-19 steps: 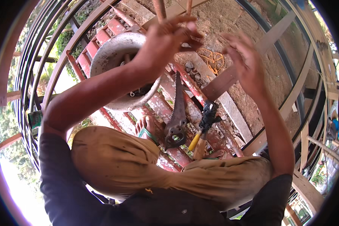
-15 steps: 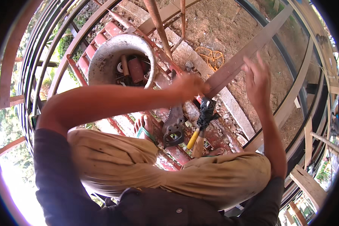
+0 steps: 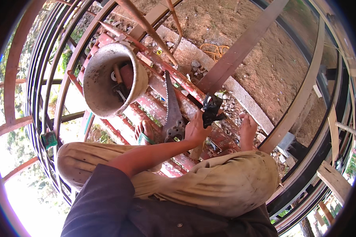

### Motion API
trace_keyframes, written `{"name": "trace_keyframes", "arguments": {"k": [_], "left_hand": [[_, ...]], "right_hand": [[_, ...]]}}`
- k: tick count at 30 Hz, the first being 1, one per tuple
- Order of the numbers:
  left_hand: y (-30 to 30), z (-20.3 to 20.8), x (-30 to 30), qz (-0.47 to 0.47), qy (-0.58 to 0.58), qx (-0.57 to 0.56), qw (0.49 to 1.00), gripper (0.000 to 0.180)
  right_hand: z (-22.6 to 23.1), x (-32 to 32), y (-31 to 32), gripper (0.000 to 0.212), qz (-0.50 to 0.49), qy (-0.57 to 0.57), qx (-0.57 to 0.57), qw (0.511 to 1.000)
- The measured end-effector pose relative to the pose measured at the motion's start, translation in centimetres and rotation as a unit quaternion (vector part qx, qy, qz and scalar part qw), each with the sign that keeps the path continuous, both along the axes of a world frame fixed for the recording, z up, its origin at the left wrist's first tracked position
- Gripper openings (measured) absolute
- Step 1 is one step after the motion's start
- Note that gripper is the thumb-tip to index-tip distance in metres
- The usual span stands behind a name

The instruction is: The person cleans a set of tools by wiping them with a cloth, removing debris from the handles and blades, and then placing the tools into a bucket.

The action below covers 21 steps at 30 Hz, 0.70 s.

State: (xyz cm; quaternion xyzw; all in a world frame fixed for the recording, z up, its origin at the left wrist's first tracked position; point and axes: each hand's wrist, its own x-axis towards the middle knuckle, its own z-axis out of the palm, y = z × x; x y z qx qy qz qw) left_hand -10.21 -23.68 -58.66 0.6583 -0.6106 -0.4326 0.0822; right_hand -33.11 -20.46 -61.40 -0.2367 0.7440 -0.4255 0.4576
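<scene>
My left hand (image 3: 197, 128) reaches across to a black plastic-wrapped bundle (image 3: 213, 108), fingers together over the tool handles below it. A wooden handle end (image 3: 196, 151) shows beneath the wrist; the exact grip is hidden. Just left of the hand lies a handsaw (image 3: 172, 118), teeth to the left. Beyond my bent knee, my right hand (image 3: 247, 128) is low at the right edge of the red slats, its forearm hidden and its fingers too small to read. A long brown board (image 3: 241, 49) slopes away to the upper right, its near end beside the bundle.
A dirty whitish bucket (image 3: 103, 89) with tools inside stands on the worn red slatted platform (image 3: 154, 104). Orange cord (image 3: 214, 50) lies on the soil past a concrete edge (image 3: 247, 104). Metal bars (image 3: 67, 71) curve along the left. A loose timber (image 3: 332, 179) is at right.
My left hand has left the board's near end and come down to the bundle. My right hand has dropped from beside the board to low behind my knee. The view has shifted.
</scene>
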Motion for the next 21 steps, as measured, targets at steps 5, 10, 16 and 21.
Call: {"name": "trace_keyframes", "arguments": {"k": [5, 10, 16, 21], "left_hand": [[-1.6, 1.3, -1.7, -0.070, 0.177, -0.014, 0.982, 0.054], [-2.5, 3.8, -5.6, -0.038, 0.228, 0.009, 0.973, 0.073], [-3.5, 5.9, -7.4, -0.061, 0.137, 0.196, 0.969, 0.103], [-4.9, 5.7, -6.3, -0.147, 0.137, 0.209, 0.957, 0.078]], "right_hand": [[-2.0, 0.6, 1.7, 0.027, 0.046, 0.080, 0.008, 0.996], [1.0, 1.6, 1.3, 0.018, -0.153, -0.465, -0.010, 0.872], [2.4, 1.8, -2.4, 0.032, -0.177, -0.401, -0.016, 0.899], [0.6, 1.5, -3.1, 0.030, -0.218, -0.387, 0.001, 0.896]]}}
